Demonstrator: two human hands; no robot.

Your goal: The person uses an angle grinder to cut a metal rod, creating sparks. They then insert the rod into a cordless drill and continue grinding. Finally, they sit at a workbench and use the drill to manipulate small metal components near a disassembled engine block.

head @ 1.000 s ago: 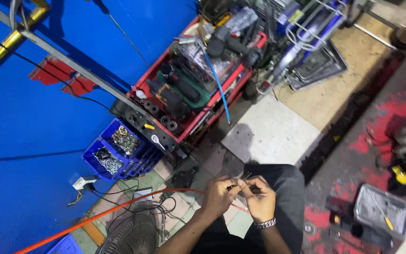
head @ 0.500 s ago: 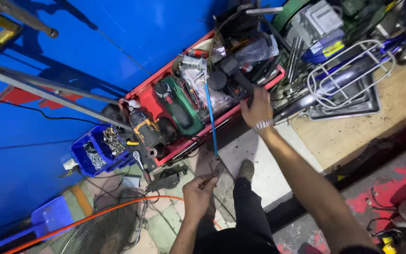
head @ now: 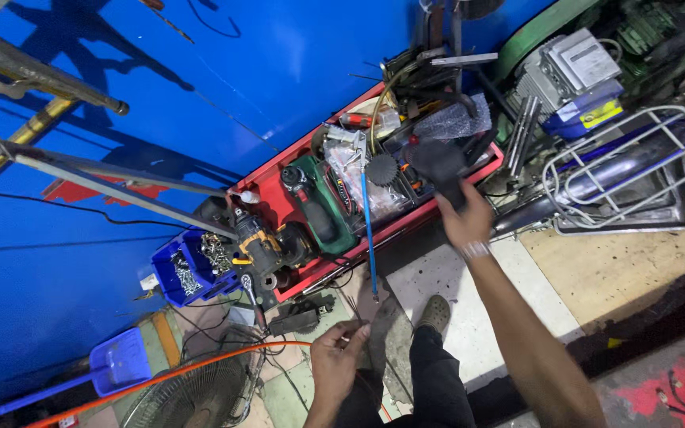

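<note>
Up close to the big blue wall, a red tool tray is sitting on the floor, so the tools are staying together and easy to reach. A green power tool and a black and yellow drill are lying in the tray, packed tight side by side. A grey motor and a white wire rack are crowding in just beside the tray on the right. A small blue bin of shiny metal bits is sitting at the tray's left end, and a fan is lying low near the person's knee. The right hand is reaching far out over the tray's edge and is closing around a black tool, gripping it so it can come up out of the pile. The left hand is staying low near the floor, with its fingers pinching something thin, maybe a wire; I cannot tell just what it is. A thin blue rod is hanging over the tray's edge between the two hands. A moment ago both hands were close together in the person's lap, working on one small thing. Half a second ago the right hand was already stretching out to the tray. Now it is reaching farther right and is holding the black tool, while the left hand is still down low.
</note>
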